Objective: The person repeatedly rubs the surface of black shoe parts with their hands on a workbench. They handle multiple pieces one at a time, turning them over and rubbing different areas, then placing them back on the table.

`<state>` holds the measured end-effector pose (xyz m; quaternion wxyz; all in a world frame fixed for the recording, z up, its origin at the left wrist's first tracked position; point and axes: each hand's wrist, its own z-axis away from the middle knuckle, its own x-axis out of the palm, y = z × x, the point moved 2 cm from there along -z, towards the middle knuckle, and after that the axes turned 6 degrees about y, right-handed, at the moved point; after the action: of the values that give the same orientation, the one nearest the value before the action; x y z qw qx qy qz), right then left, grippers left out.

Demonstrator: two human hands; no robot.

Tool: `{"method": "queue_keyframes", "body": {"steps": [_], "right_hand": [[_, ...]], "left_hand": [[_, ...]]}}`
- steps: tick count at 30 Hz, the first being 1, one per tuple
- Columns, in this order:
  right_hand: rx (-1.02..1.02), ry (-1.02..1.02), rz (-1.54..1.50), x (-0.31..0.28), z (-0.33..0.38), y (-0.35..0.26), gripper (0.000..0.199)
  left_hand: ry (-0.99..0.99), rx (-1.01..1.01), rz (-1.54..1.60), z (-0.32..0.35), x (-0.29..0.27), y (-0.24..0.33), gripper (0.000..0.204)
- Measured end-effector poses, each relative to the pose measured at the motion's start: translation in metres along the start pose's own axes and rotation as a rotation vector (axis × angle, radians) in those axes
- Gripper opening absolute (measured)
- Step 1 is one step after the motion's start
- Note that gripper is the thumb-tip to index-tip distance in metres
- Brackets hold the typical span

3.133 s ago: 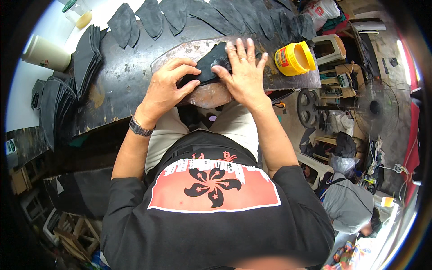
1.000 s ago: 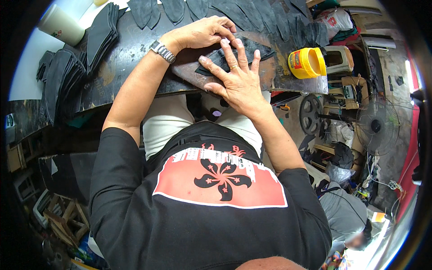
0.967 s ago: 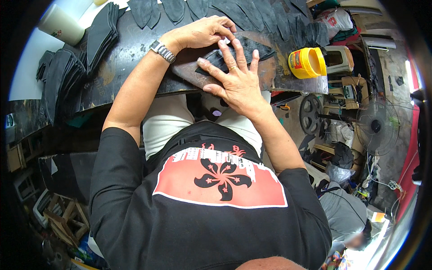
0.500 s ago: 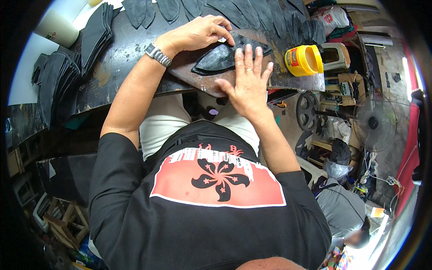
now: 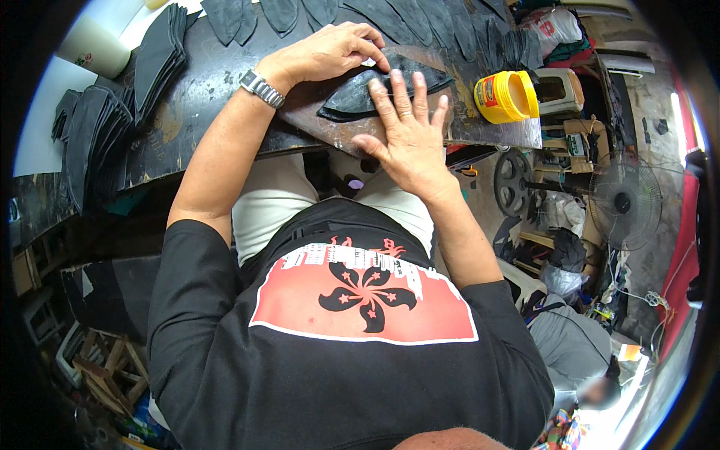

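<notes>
A black leaf-shaped piece (image 5: 346,102), leather-like and shiny, lies on a brown board (image 5: 315,124) at the table's near edge. My right hand (image 5: 409,142) is spread flat across its middle and right part, fingers apart and thumb stretched out to the left. At the far edge of the piece, my left hand (image 5: 334,56) has its fingers bent down and drawn together, seemingly pinching that edge. A small white spot shows under the left fingers, too small to name. The left wrist wears a metal watch (image 5: 262,89).
Stacks of black cut pieces (image 5: 94,142) lie at the left, with more pieces (image 5: 390,19) along the back. An open yellow tub (image 5: 504,97) stands right of the board. Beyond the table are a fan (image 5: 622,201) and a person in grey (image 5: 570,341).
My right hand has shifted slightly to the left over the black piece, fingers still spread. The left hand has stayed almost in place.
</notes>
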<state>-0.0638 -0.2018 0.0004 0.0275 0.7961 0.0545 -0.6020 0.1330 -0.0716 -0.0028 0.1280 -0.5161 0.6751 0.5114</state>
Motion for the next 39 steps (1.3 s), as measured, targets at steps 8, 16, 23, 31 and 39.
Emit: {"method": "queue_keyframes", "body": {"steps": [8,16,23,31,39], "right_hand": [[-0.140,0.023,-0.394,-0.016,0.007,-0.021,0.063],[0.416,0.562,-0.824,-0.017,-0.001,0.063,0.040],[0.490,0.436,-0.573,0.013,-0.005,0.085,0.049],[0.466,0.737,-1.008,0.007,0.008,0.085,0.029],[0.415,0.876,-1.159,0.003,0.006,0.081,0.064]], "left_hand": [[-0.049,-0.044,-0.029,-0.011,-0.011,0.020,0.024],[-0.160,-0.158,-0.432,-0.050,0.000,0.045,0.024],[-0.064,-0.057,-0.456,-0.057,0.014,0.046,0.032],[-0.051,-0.058,-0.520,-0.045,0.015,0.062,0.032],[0.053,0.061,-0.418,-0.043,0.016,0.070,0.013]]}}
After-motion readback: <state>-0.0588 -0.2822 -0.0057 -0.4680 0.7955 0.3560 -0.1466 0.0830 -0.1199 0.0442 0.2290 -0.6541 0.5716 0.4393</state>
